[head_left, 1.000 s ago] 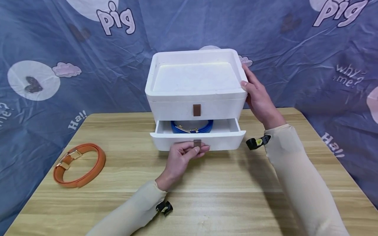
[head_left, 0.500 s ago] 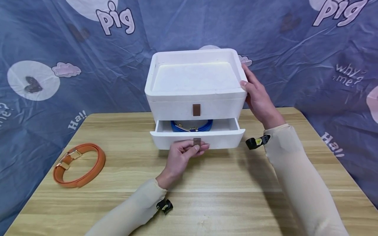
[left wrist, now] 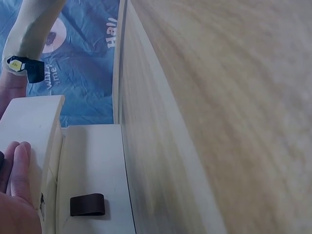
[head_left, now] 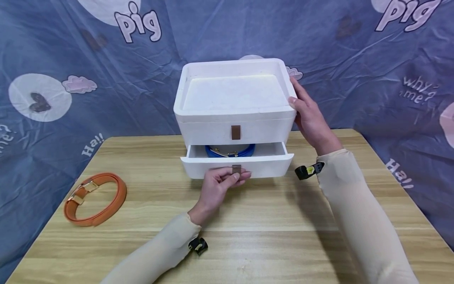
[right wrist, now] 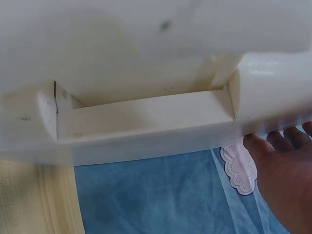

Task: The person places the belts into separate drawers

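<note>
A white drawer cabinet [head_left: 209, 132] with a tray-like top stands at the back of the table. One drawer [head_left: 198, 165] is pulled out, and a coiled blue belt [head_left: 214, 152] with gold fittings lies inside, partly hidden by the case above. At the drawer's front, my left hand [head_left: 214, 189] pinches the brown pull tab [head_left: 236, 169]. My right hand [head_left: 312, 118] braces the cabinet's right side, with the thumb at the top rim and fingers [right wrist: 280, 141] along the side. Below the pulled-out drawer, the left wrist view shows a closed drawer [left wrist: 92, 161] with its own dark tab.
A coiled orange belt [head_left: 119, 199] with gold fittings lies at the table's left. The wooden table [head_left: 269, 244] reaches back to a blue printed cloth [head_left: 220, 31] hanging behind it. Another brown tab [head_left: 235, 132] marks the closed drawer above.
The drawer has slid slightly inward, my left hand moving with it and staying at the tab. My right hand and the orange belt have not visibly moved.
</note>
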Available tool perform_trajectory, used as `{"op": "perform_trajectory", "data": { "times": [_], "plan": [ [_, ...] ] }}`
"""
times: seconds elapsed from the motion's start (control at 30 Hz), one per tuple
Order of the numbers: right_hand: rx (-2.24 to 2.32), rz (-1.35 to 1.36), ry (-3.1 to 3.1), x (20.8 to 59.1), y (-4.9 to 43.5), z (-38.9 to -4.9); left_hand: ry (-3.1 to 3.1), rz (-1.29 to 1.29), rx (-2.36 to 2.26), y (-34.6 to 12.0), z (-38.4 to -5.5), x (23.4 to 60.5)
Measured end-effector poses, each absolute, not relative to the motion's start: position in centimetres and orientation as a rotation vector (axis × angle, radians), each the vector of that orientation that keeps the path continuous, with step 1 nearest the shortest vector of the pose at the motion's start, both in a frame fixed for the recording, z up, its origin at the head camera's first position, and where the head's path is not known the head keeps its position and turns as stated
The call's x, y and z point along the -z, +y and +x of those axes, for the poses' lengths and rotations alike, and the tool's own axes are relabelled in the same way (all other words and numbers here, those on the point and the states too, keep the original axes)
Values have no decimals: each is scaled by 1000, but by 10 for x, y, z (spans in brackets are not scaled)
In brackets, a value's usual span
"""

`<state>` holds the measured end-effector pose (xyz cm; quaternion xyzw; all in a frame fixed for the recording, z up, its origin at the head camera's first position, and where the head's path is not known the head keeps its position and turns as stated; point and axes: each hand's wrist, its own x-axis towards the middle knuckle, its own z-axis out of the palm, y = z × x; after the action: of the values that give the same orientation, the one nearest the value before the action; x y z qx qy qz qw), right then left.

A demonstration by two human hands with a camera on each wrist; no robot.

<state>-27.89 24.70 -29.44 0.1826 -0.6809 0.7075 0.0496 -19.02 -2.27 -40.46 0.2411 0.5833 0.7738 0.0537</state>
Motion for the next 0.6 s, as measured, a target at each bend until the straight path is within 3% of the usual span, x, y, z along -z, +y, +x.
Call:
{"op": "perform_trajectory", "data": {
  "times": [0.6],
  "plan": [
    [-2210, 561, -2004, 296, 246, -278, 1771, 729, -2377, -21, -196, 406]
  ]
}}
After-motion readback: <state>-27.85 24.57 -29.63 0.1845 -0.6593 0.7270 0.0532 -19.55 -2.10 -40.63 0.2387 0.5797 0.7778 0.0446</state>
